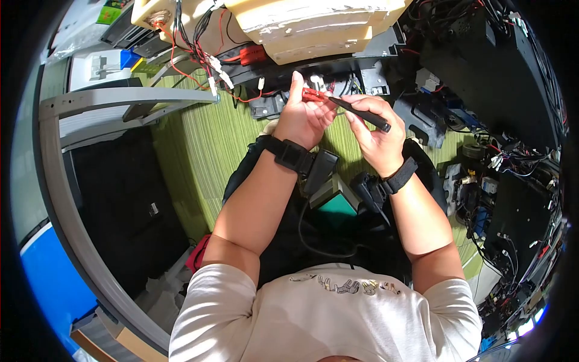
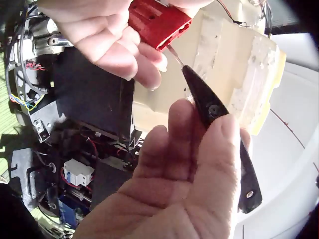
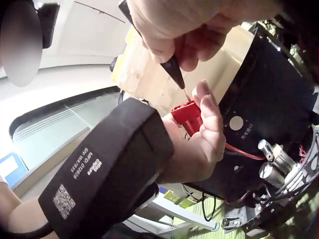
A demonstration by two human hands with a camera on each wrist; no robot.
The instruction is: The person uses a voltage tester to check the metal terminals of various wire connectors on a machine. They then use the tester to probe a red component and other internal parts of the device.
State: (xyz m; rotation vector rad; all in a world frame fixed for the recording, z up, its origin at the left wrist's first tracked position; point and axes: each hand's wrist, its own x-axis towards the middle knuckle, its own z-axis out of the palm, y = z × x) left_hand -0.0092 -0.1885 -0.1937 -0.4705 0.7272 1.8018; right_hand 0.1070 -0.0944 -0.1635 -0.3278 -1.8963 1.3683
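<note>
A red plastic power connector [image 2: 158, 22] sits in my left hand [image 1: 304, 120], gripped between thumb and fingers. With my right hand [image 1: 383, 137] I pinch a slim black-handled tool [image 2: 223, 132] that has a screw near each end of its handle. Its thin metal tip [image 3: 187, 93] goes in at the open end of the connector. How deep the tip reaches is hidden inside the housing. Both hands are close together in front of the machine, and the left palm faces up in the head view.
Ahead is a machine with a cream-coloured body [image 1: 313, 30], a black panel [image 3: 269, 104] and loose wiring [image 1: 196, 45]. A grey metal frame [image 1: 129, 95] stands at left. Black equipment with tangled cables [image 1: 512, 145] lines the right side. Green carpet [image 1: 199, 145] covers the floor.
</note>
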